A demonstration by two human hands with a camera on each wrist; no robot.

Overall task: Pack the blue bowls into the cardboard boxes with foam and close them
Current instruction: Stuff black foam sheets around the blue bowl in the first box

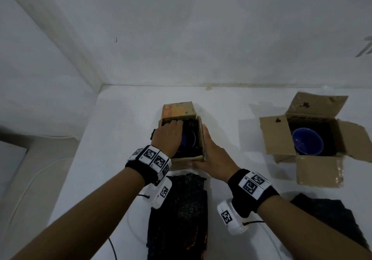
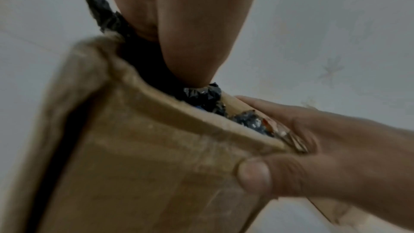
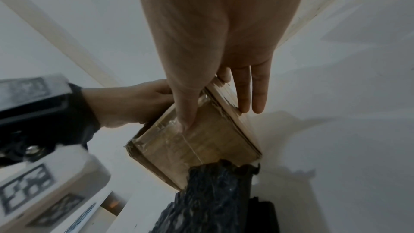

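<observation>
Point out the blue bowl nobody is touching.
In the head view, the blue bowl lies inside the open cardboard box on the right side of the table, right of the right hand and the smaller box it holds.

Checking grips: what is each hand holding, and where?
The right hand holds the box at its near right corner; the left hand reaches inside, its hold hidden.
</observation>
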